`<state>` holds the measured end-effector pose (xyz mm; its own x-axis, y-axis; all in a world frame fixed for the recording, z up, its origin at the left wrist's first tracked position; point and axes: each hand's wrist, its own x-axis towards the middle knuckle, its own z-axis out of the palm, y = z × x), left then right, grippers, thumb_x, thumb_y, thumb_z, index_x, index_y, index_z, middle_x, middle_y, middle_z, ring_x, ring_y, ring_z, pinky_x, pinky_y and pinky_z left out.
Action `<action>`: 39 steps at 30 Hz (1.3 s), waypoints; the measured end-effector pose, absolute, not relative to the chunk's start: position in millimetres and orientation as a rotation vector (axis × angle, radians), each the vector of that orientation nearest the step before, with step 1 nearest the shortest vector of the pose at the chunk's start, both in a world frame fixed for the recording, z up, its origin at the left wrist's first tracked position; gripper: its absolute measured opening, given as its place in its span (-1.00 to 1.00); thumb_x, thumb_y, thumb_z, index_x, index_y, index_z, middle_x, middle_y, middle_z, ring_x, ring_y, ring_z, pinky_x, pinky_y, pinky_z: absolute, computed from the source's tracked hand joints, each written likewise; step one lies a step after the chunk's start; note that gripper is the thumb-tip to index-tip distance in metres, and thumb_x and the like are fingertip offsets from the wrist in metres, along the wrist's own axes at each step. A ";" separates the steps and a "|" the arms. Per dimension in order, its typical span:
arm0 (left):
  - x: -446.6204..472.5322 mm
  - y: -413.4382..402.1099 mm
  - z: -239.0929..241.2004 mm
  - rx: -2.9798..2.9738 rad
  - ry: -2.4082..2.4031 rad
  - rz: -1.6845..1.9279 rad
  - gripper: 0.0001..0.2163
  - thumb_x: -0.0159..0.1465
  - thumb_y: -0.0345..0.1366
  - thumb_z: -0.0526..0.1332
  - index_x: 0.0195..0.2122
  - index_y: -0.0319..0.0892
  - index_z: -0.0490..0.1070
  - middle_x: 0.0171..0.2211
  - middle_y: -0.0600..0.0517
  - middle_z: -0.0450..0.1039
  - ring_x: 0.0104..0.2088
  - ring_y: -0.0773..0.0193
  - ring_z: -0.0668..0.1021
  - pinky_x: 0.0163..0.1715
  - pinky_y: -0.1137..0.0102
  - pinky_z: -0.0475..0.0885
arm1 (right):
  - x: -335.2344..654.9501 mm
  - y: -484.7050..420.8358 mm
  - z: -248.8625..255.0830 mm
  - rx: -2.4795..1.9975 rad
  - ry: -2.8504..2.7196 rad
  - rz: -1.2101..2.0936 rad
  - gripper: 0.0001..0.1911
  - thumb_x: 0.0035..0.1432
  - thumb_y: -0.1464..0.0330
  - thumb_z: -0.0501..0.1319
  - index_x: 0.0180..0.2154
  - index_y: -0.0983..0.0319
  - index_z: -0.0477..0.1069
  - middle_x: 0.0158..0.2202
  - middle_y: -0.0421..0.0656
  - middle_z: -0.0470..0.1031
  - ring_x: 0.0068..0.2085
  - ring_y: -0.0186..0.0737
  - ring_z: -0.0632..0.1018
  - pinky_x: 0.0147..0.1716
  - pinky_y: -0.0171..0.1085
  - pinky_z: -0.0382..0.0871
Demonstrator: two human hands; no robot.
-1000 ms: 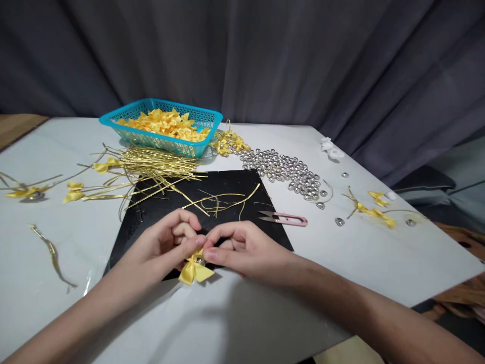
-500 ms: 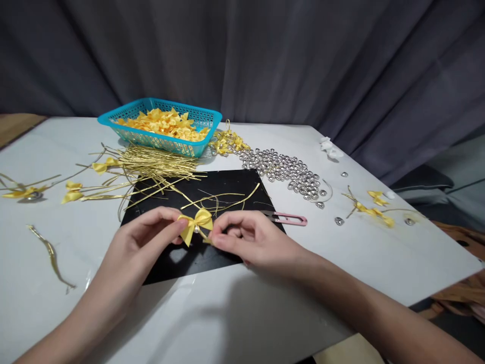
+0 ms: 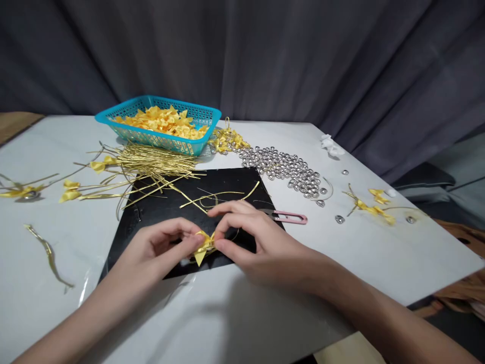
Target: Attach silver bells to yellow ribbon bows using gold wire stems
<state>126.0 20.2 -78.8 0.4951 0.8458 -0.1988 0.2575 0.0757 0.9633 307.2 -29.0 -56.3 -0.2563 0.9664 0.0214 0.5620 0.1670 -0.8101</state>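
A yellow ribbon bow (image 3: 202,254) is pinched from both sides just above the black mat (image 3: 182,194). My left hand (image 3: 162,247) grips its left loop between thumb and forefinger. On its right side, the thumb and fingertips of my right hand (image 3: 252,232) close on the bow near its middle. A thin gold tie runs from the bow, partly hidden behind my right fingers. Just beyond my right hand lies a pair of pink-handled thread snips (image 3: 290,217). Loose gold ties (image 3: 223,194) rest on the mat in front of my hands.
A blue basket (image 3: 159,135) of yellow bows stands at the back left, with a bundle of gold twist ties (image 3: 151,164) before it. Silver heart-shaped beads (image 3: 284,169) are heaped to its right. Bows on ties (image 3: 367,208) lie far right; a twisted gold strand (image 3: 49,253) lies left.
Both hands have moved slightly down and closer together with the bow. My right fingers have shifted from the gold tie onto the bow. The mat has turned or slid a little leftward.
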 end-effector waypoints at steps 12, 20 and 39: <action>126.5 19.0 -77.1 1.342 0.990 0.372 -0.81 0.08 -0.12 0.28 -0.51 -0.12 0.47 -0.63 0.11 0.44 -0.54 0.34 0.47 -0.50 0.51 0.35 | 305.7 -27.6 -63.9 -1.499 -1.785 1.119 -0.90 0.09 0.42 0.11 -0.44 0.26 0.37 -0.37 -0.20 0.48 -0.33 -0.34 0.46 -0.26 -0.32 0.35; 127.6 18.1 -75.0 1.383 1.046 0.405 -0.76 0.08 -0.08 0.26 -0.58 -0.13 0.45 -0.64 0.09 0.39 -0.55 0.32 0.43 -0.52 0.47 0.31 | 302.9 -30.1 -69.6 -1.463 -1.712 1.133 -0.91 0.08 0.45 0.10 -0.45 0.29 0.34 -0.33 -0.14 0.43 -0.41 -0.41 0.42 -0.48 -0.42 0.29; 123.1 17.3 -84.2 1.307 0.999 0.387 -0.91 -0.01 -0.28 0.34 -0.51 -0.12 0.46 -0.59 0.12 0.40 -0.54 0.35 0.37 -0.54 0.53 0.23 | 301.9 -28.0 -66.2 -1.539 -1.560 1.378 -0.92 0.05 0.38 0.16 -0.38 0.27 0.34 -0.44 -0.21 0.39 -0.48 -0.45 0.38 -0.55 -0.46 0.24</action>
<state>123.1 17.3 -84.2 0.5505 0.7387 -0.3889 0.2841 0.2722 0.9193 301.9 -28.0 -66.2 -0.1968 0.9426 -0.2696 0.3837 -0.1790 -0.9059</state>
